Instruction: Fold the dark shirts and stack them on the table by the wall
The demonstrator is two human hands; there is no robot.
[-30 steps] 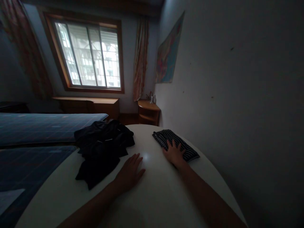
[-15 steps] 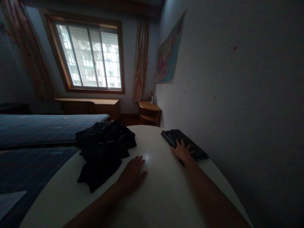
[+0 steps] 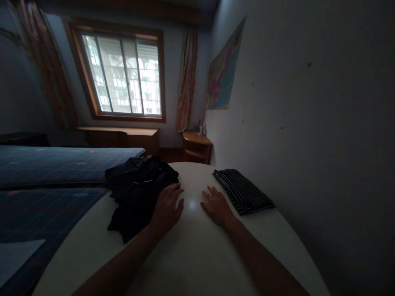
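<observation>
On the right of the white round table (image 3: 197, 263) lies a flat, folded black garment with pale stripes (image 3: 247, 189), near the wall side. My right hand (image 3: 217, 205) is just left of it, fingers spread, holding nothing. My left hand (image 3: 166, 207) is open beside the right edge of a rumpled heap of black clothing (image 3: 135, 193) and covers part of that edge. Whether its fingers touch the cloth I cannot tell. The heap's separate pieces are hard to make out in the dim light.
Blue checked mattresses (image 3: 61, 164) lie left of the table, with a pale sheet (image 3: 18, 257) on the nearer one. A wall (image 3: 308, 164) runs along the right side. Beyond the table stand a wooden corner shelf (image 3: 197, 139) and a desk (image 3: 135, 131) under the window.
My right hand slid the striped garment to the right, then lifted off it and moved left. My left hand moved forward, closer to the black heap. The view shifted slightly.
</observation>
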